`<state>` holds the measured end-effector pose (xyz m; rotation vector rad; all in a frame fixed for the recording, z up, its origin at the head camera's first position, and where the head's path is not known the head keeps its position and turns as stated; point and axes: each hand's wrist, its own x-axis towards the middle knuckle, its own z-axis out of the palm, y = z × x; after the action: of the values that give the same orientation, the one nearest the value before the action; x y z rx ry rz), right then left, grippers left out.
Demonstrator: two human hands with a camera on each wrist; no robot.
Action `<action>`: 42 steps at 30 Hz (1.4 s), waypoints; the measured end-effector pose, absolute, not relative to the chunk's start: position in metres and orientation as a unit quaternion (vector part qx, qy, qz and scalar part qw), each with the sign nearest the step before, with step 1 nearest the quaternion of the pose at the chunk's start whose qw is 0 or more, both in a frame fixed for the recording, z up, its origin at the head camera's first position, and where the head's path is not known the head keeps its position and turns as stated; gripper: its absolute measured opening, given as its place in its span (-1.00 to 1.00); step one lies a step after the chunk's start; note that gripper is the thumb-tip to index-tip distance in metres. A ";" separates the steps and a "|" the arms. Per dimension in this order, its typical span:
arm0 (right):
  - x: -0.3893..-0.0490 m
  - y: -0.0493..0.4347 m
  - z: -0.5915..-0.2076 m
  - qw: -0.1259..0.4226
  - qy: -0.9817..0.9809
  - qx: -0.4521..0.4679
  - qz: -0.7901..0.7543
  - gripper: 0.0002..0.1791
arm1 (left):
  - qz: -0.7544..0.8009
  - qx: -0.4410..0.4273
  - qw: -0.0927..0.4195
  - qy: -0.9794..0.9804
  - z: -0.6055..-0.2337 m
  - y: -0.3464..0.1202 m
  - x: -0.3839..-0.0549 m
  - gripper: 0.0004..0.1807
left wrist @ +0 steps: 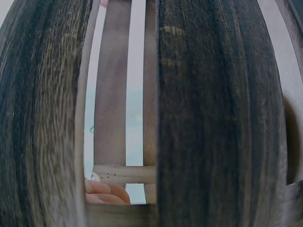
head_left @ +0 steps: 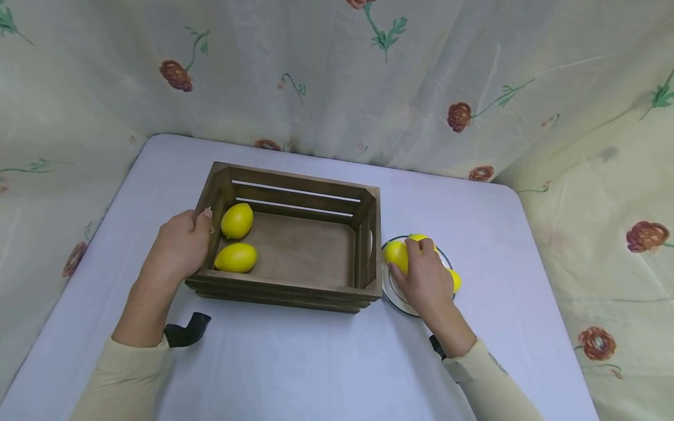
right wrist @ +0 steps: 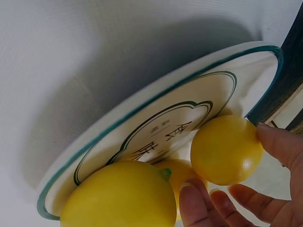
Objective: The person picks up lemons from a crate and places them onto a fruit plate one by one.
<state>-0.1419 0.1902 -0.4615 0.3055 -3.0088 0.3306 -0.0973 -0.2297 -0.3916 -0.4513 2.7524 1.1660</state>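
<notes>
My left hand (head_left: 180, 244) grips the left end of a brown wooden crate (head_left: 295, 287); in the left wrist view its fingertips (left wrist: 109, 193) show through the slot in that end. Two yellow lemons lie inside by the left wall, one lemon (head_left: 237, 221) behind the other lemon (head_left: 236, 258). Right of the crate, my right hand (head_left: 427, 282) is over a white plate (head_left: 392, 295) with a green rim. Thumb and fingers there hold a lemon (right wrist: 226, 150) at the plate's crate side. A nearer lemon (right wrist: 118, 196) and a partly hidden lemon (right wrist: 177, 177) are also on the plate.
Everything stands on a table with a white cloth (head_left: 295, 362). Floral curtains (head_left: 326, 76) hang behind it and along both sides. A black strap end (head_left: 188, 330) sticks out beside the left wrist. The crate's right end is close beside the plate.
</notes>
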 end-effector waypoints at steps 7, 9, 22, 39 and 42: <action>-0.142 0.189 -0.459 0.058 -0.987 0.107 0.106 -0.32 | 0.390 -0.148 0.055 0.907 -0.393 -0.230 -0.097 -0.34; -0.141 0.188 -0.458 0.061 -0.986 0.111 0.106 -0.31 | 0.389 -0.147 0.054 0.908 -0.394 -0.230 -0.098 -0.33; -0.138 0.189 -0.426 0.071 -0.982 0.136 0.113 -0.43 | 0.385 -0.147 0.052 0.910 -0.396 -0.224 -0.089 -0.38; -0.142 0.165 -0.335 0.095 -0.952 0.253 0.143 -0.53 | 0.390 -0.147 0.050 0.907 -0.394 -0.223 -0.086 -0.39; -0.143 0.156 -0.320 0.094 -0.944 0.277 0.155 -0.52 | 0.392 -0.150 0.053 0.906 -0.393 -0.223 -0.087 -0.38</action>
<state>-0.1430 0.1561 -0.3201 0.8212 -2.7999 0.4586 -0.0867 -0.2225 -0.3934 -0.4550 2.7544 1.1901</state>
